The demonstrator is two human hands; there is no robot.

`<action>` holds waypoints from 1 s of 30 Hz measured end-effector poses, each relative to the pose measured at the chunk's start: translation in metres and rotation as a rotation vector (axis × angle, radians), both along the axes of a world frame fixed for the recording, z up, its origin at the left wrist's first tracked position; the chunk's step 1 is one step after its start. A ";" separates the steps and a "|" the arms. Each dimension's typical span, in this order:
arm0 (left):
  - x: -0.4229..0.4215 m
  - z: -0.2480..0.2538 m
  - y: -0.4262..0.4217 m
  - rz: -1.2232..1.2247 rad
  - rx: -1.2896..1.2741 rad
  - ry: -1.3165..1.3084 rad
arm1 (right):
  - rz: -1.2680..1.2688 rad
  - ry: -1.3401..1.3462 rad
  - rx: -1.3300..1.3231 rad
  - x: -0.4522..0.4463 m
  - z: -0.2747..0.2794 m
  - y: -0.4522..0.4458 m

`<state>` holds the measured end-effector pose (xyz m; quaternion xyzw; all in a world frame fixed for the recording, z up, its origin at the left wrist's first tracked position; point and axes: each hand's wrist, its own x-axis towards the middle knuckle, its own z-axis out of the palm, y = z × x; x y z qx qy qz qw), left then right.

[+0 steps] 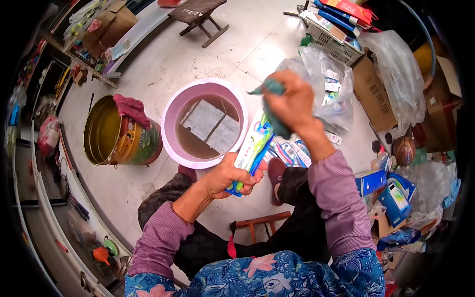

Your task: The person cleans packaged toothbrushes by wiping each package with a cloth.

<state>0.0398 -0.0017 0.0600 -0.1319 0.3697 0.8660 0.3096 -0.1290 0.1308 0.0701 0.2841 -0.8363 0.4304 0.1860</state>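
My left hand (229, 177) grips the lower end of a packaged toothbrush (253, 148), a blue, green and white pack held at a slant above my knees. In my right hand (293, 101) is a bunched grey-green cloth (275, 118), which covers the pack's upper end. Whether it presses on the pack I cannot tell. On the floor below lie several more toothbrush packs (293, 154), partly hidden by the cloth and my right hand. Left of them stands a pink basin (170, 143) of murky water, with grey rectangular panels (204, 119) in it.
A paint bucket (141, 146) with a red cloth (131, 110) over its rim stands left of the basin. Clear plastic bags (341, 74) and a cardboard box (373, 91) are at the right. A folding stool (198, 12) is at the back; shelves line the left.
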 end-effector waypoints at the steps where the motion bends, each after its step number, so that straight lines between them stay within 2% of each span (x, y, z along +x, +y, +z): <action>1: 0.001 -0.001 -0.001 0.003 0.001 0.007 | -0.090 0.020 -0.015 -0.018 -0.001 0.009; 3: 0.004 -0.004 -0.007 -0.012 0.019 0.056 | -0.329 0.066 0.004 -0.040 -0.001 0.031; 4: 0.003 -0.004 -0.008 -0.006 0.021 0.059 | -0.364 -0.011 -0.064 -0.048 -0.002 0.042; 7: -0.003 -0.005 -0.011 0.139 -0.038 0.120 | -0.156 -0.611 -0.641 -0.033 0.005 0.049; 9: -0.008 -0.012 -0.006 0.236 -0.308 0.208 | -0.041 -0.829 -0.631 -0.007 0.015 0.037; 10: -0.009 -0.018 -0.003 0.238 -0.533 0.274 | -0.017 -0.887 -0.628 0.001 0.007 0.027; 11: -0.009 -0.026 -0.002 0.262 -0.525 0.268 | 0.072 -1.007 -0.570 0.009 0.001 0.021; 13: -0.005 -0.042 0.004 0.191 -1.353 0.619 | 0.153 -1.114 -0.444 0.028 -0.004 0.006; 14: -0.003 -0.049 0.008 0.246 -1.457 0.668 | 0.187 -1.124 -0.460 0.034 -0.007 0.000; 15: -0.002 -0.048 0.009 0.260 -1.449 0.648 | 0.219 -1.133 -0.484 0.037 -0.010 -0.003; 17: -0.001 -0.044 0.008 0.225 -1.587 0.684 | 0.199 -1.260 -0.610 0.036 -0.012 -0.004; 19: -0.002 -0.038 0.008 0.277 -1.540 0.734 | 0.216 -1.307 -0.648 0.027 -0.018 0.002; 21: -0.004 -0.035 0.004 0.248 -1.188 0.629 | 0.226 -1.321 -0.645 0.020 -0.018 0.008; 22: -0.006 -0.017 -0.003 0.199 -0.872 0.544 | 0.260 -1.373 -0.696 0.018 -0.017 0.010; 23: -0.007 -0.012 -0.006 0.202 -0.868 0.543 | 0.294 -1.422 -0.750 0.016 -0.016 0.012; 25: -0.008 -0.009 -0.010 0.195 -0.188 0.215 | 0.314 -1.425 -0.774 0.019 -0.011 0.011; 26: -0.007 -0.012 -0.010 0.158 -0.032 0.173 | 0.345 -1.436 -0.786 0.022 -0.007 0.008; 29: 0.000 -0.004 -0.007 0.119 0.116 0.127 | 0.392 -1.422 -0.734 0.022 -0.011 0.006; 30: 0.000 -0.010 -0.006 0.172 0.105 0.145 | 0.356 -1.452 -0.741 0.019 -0.013 0.008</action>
